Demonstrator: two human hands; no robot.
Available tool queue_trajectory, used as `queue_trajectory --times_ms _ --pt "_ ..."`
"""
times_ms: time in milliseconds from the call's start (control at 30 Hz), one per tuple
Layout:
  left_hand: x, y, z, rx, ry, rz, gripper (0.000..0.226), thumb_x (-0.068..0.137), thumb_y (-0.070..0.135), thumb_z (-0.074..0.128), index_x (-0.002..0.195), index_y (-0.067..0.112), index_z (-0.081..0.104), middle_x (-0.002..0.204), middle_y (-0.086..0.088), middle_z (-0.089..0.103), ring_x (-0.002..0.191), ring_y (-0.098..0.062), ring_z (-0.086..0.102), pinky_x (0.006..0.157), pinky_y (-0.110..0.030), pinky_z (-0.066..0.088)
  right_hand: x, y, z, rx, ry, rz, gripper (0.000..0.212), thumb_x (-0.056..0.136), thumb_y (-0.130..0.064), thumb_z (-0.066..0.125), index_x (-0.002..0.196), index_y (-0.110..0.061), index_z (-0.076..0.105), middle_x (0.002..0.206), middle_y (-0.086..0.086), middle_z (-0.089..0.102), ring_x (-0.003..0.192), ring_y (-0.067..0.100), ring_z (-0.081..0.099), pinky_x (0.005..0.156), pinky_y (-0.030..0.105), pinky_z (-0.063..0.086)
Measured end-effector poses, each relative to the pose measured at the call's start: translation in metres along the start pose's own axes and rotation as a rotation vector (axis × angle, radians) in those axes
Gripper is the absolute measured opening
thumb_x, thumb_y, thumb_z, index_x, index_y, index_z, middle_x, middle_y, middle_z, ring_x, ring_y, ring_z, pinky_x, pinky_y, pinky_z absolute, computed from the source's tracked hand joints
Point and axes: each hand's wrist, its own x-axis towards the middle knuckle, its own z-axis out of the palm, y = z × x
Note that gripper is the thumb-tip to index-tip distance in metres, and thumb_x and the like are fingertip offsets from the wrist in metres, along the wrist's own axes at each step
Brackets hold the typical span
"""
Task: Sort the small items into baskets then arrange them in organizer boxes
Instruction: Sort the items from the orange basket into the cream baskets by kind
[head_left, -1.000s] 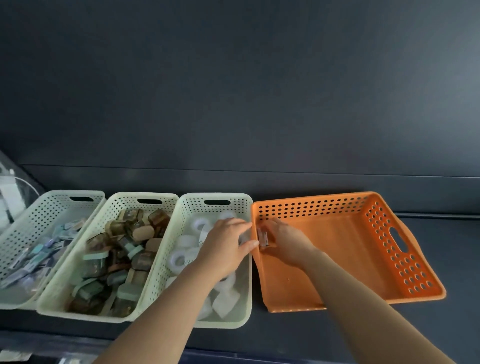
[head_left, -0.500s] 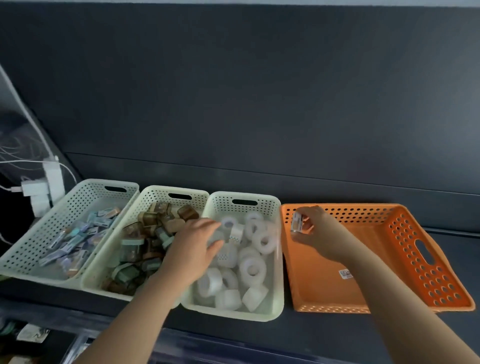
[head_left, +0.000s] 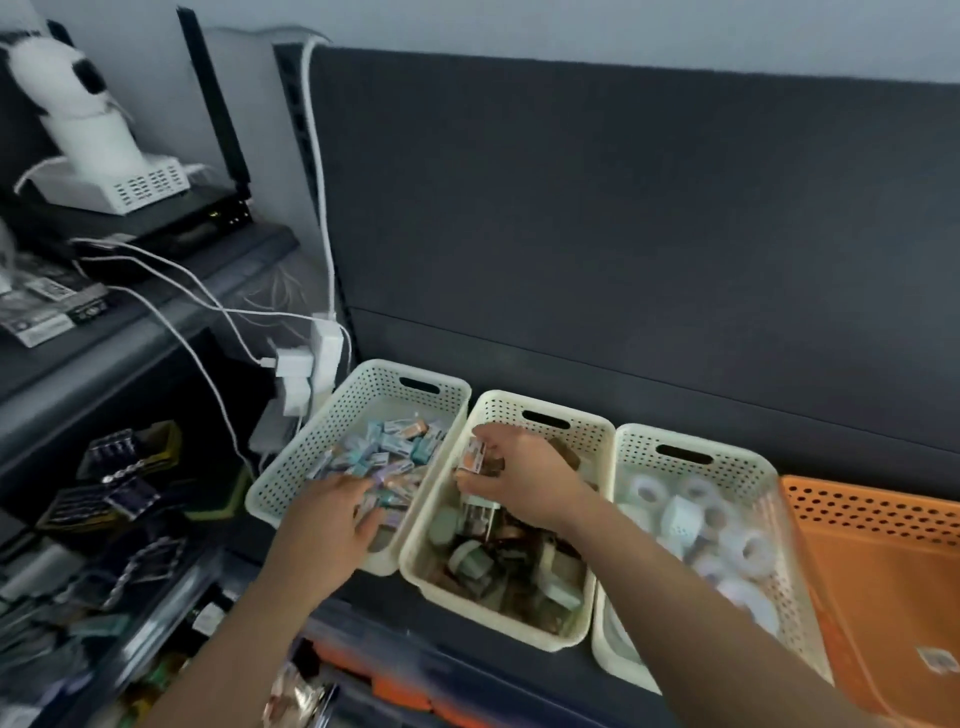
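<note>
Four baskets (head_left: 543, 410) line a dark shelf (head_left: 545, 670) against a grey wall panel (head_left: 623, 234).

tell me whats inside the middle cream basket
The middle cream basket holds a jumble of brown and pale green small items. The right hand, pinching a small packet, covers the rear part.

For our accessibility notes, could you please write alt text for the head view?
A right hand holds a small packet over the middle cream basket, while the left hand reaches into the leftmost basket. Tape rolls fill a third; an orange basket sits rightmost.
</note>
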Motion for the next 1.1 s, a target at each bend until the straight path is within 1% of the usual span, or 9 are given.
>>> queue_trajectory --times_ms 133,267,433,533,600,767,900,1033,1100 --pt "0.006 -0.043 -0.009 -0.063 0.007 -0.028 0.031 0.086 0.028 0.068 0.112 0.013 0.069 0.104 -0.005 0.067 0.099 -0.025 0.061 0.086 -0.036 0.05 0.043 -0.036 0.039 -0.115 -0.08 -0.007 0.06 0.086 -0.05 0.062 0.136 -0.021 0.048 0.131 0.005 0.055 0.122 0.023 0.044 0.101 0.04 0.041" --pt "0.011 -0.066 -0.009 -0.123 -0.039 0.012 0.03 0.089 0.033 0.064 0.114 0.018 0.068 0.106 0.002 0.065 0.102 -0.017 0.057 0.089 -0.034 0.049 0.068 -0.05 0.059 -0.295 -0.13 0.058 0.057 0.086 -0.053 0.057 0.134 -0.023 0.05 0.132 0.004 0.055 0.13 0.024 0.035 0.107 0.045 0.034" --pt "0.014 -0.06 -0.005 -0.262 -0.075 0.096 0.03 0.092 0.032 0.059 0.119 0.019 0.064 0.11 0.007 0.061 0.102 -0.008 0.055 0.088 -0.024 0.046 0.045 -0.05 0.051 -0.11 0.0 0.145 0.047 0.092 -0.035 0.058 0.136 -0.023 0.05 0.138 0.0 0.052 0.127 0.018 0.045 0.104 0.035 0.041" --pt "0.016 -0.036 -0.006 -0.318 -0.083 0.205 0.031 0.093 0.035 0.058 0.121 0.024 0.062 0.111 0.011 0.06 0.099 -0.003 0.055 0.087 -0.021 0.046 0.004 -0.044 0.037 -0.074 0.099 0.206 0.036 0.093 -0.035 0.056 0.128 -0.024 0.058 0.128 -0.003 0.06 0.099 0.012 0.061 0.088 0.031 0.051" --pt "0.017 -0.013 -0.005 -0.354 -0.096 0.286 0.033 0.093 0.036 0.057 0.123 0.024 0.061 0.114 0.011 0.061 0.102 -0.002 0.056 0.091 -0.023 0.048 -0.026 -0.035 0.027 -0.074 0.16 0.269 0.027 0.093 -0.033 0.056 0.117 -0.023 0.062 0.116 -0.005 0.065 0.081 0.008 0.061 0.078 0.03 0.054" --pt "0.011 0.058 0.003 -0.375 -0.116 0.475 0.037 0.094 0.039 0.054 0.128 0.024 0.058 0.108 0.013 0.059 0.097 -0.002 0.054 0.091 -0.021 0.047 -0.117 -0.005 -0.002 -0.076 0.317 0.504 0.034 0.091 -0.033 0.06 0.126 -0.031 0.059 0.124 -0.013 0.061 0.099 0.011 0.062 0.082 0.024 0.049" --pt "0.006 0.111 0.014 -0.402 -0.153 0.529 0.034 0.093 0.037 0.056 0.124 0.023 0.061 0.096 0.015 0.059 0.086 -0.002 0.054 0.08 -0.021 0.049 -0.187 0.038 -0.012 -0.095 0.402 0.742 0.037 0.092 -0.035 0.059 0.126 -0.021 0.059 0.124 -0.002 0.063 0.109 0.017 0.06 0.086 0.027 0.046" --pt "-0.004 0.157 0.026 -0.4 -0.227 0.521 0.025 0.093 0.034 0.058 0.113 0.021 0.065 0.086 0.014 0.061 0.077 -0.002 0.058 0.073 -0.026 0.054 -0.232 0.074 -0.017 -0.105 0.486 0.897 0.039 0.092 -0.034 0.058 0.127 -0.016 0.058 0.124 0.004 0.06 0.108 0.023 0.059 0.082 0.03 0.045" --pt "-0.009 0.172 0.035 -0.353 -0.242 0.504 0.022 0.092 0.036 0.059 0.104 0.019 0.066 0.084 0.012 0.062 0.074 -0.003 0.059 0.071 -0.029 0.056 -0.241 0.089 -0.019 -0.113 0.477 0.905 0.028 0.092 -0.033 0.057 0.114 -0.017 0.062 0.112 0.005 0.063 0.095 0.024 0.059 0.072 0.031 0.044"
